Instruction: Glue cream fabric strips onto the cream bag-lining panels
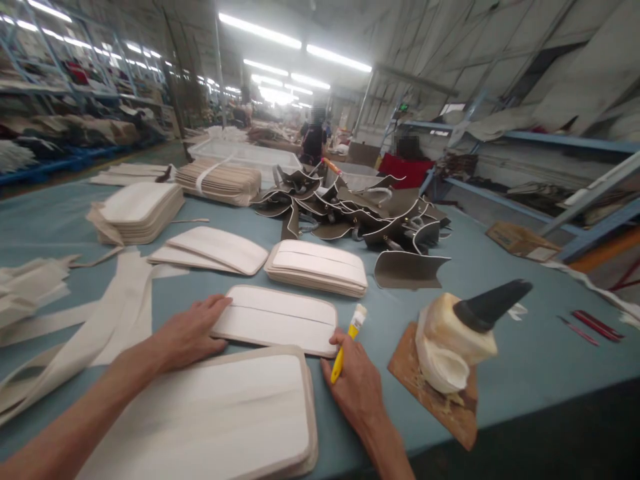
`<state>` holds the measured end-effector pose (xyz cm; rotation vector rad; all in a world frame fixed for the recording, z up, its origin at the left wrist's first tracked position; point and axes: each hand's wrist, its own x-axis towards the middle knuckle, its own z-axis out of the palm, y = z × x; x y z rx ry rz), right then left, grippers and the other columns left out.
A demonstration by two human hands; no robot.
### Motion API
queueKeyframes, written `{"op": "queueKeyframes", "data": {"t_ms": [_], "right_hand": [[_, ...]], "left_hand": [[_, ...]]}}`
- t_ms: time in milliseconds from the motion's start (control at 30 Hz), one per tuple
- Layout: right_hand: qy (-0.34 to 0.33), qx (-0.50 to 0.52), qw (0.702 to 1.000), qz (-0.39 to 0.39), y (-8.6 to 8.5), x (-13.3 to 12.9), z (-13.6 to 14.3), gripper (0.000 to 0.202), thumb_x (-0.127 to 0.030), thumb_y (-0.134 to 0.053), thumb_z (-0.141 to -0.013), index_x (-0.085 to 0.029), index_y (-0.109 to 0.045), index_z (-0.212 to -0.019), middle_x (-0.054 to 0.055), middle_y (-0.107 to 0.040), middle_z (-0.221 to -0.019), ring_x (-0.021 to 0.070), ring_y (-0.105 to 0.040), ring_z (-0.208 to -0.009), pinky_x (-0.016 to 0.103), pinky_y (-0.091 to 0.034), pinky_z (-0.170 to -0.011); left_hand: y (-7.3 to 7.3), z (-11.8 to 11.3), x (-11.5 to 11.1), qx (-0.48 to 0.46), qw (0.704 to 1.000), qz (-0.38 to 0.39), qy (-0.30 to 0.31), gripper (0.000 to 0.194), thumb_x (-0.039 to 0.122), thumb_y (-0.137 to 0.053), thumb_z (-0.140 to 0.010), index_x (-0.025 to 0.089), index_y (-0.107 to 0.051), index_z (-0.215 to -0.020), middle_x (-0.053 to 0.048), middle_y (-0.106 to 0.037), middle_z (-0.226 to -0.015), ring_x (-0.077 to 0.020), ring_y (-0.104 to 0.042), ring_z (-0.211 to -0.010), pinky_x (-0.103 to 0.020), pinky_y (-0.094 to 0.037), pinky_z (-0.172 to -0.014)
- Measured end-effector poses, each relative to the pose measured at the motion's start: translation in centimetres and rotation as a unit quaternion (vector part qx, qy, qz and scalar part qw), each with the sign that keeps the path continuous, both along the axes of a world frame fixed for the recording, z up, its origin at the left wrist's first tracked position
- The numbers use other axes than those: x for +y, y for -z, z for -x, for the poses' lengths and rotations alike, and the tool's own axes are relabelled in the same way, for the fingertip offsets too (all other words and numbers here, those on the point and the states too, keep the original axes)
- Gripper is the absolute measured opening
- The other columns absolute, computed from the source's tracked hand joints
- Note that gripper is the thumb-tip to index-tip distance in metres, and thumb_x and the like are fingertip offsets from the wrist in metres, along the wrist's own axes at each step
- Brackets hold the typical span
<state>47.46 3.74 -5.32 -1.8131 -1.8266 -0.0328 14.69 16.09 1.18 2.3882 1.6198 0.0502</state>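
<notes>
My right hand (356, 380) is closed around a yellow-handled brush (340, 360), its pale bristles pointing away from me. Those same fingers touch the right end of a white panel (280, 317) with a beige edge and a dark line along its middle. At the panel's left end rests my left hand (195, 333), fingers stretched out and nothing held in them. Nearest me lies a stack of larger white panels (240, 413), partly under my left forearm. Just beyond the middle panel is a stack of similar lined panels (317, 267).
A glue-smeared container with a black nozzle (450, 333) stands on a brown board (463, 427) at right. Dark curved pieces (350, 213) are heaped behind. Fabric strips (120, 307) and more panel stacks (143, 210) lie left. Red-handled tools (595, 325) lie far right.
</notes>
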Motion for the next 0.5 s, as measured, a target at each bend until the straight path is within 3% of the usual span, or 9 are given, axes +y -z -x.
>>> {"op": "queueKeyframes", "data": {"t_ms": [67, 167, 333, 433, 500], "right_hand": [[-0.011, -0.005, 1.000, -0.003, -0.1, 0.3, -0.1, 0.037, -0.019, -0.069, -0.080, -0.025, -0.057, -0.114, 0.004, -0.073, -0.110, 0.0251, -0.072, -0.097, 0.033, -0.058, -0.076], [-0.022, -0.017, 1.000, -0.012, 0.1, 0.8, -0.1, 0.038, -0.019, -0.074, -0.079, -0.026, -0.058, -0.112, 0.004, -0.074, -0.108, 0.0260, -0.071, -0.093, 0.033, -0.058, -0.073], [-0.047, -0.038, 0.997, -0.048, 0.9, 1.5, -0.3, 0.023, -0.023, -0.074, -0.087, -0.024, -0.062, -0.106, 0.008, -0.075, -0.120, 0.0261, -0.070, -0.092, 0.032, -0.058, -0.072], [-0.050, -0.031, 0.996, -0.074, 1.7, 1.8, -0.7, 0.007, -0.026, -0.064, -0.096, -0.023, -0.063, -0.103, 0.008, -0.077, -0.109, 0.0250, -0.072, -0.088, 0.031, -0.058, -0.070], [-0.046, -0.014, 0.994, -0.094, 2.1, 2.0, -1.2, 0.009, -0.026, -0.056, -0.101, -0.022, -0.063, -0.105, 0.009, -0.078, -0.105, 0.0238, -0.075, -0.089, 0.030, -0.060, -0.071]], "left_hand": [[0.1, 0.0, 0.1, 0.022, 1.000, 0.006, 0.018, 0.086, 0.036, -0.059, -0.066, 0.014, -0.050, -0.150, -0.016, -0.048, -0.161, -0.0365, -0.056, -0.138, -0.046, -0.052, -0.110], [0.2, -0.1, 0.5, 0.039, 0.998, 0.007, 0.038, 0.086, 0.032, -0.061, -0.065, 0.016, -0.051, -0.149, -0.017, -0.051, -0.159, -0.0378, -0.055, -0.138, -0.049, -0.051, -0.110], [-0.4, -0.1, 0.7, 0.029, 0.997, -0.018, 0.070, 0.062, 0.026, -0.055, -0.075, 0.016, -0.064, -0.135, -0.016, -0.065, -0.144, -0.0361, -0.064, -0.126, -0.049, -0.052, -0.109], [-0.6, 0.1, 0.8, 0.007, 0.996, -0.039, 0.079, 0.048, 0.025, -0.045, -0.084, 0.021, -0.070, -0.125, -0.013, -0.073, -0.131, -0.0318, -0.069, -0.117, -0.045, -0.055, -0.104], [-0.7, 0.1, 1.0, -0.008, 0.996, -0.060, 0.065, 0.050, 0.027, -0.037, -0.091, 0.021, -0.069, -0.129, -0.013, -0.071, -0.134, -0.0319, -0.071, -0.115, -0.045, -0.057, -0.099]]}}
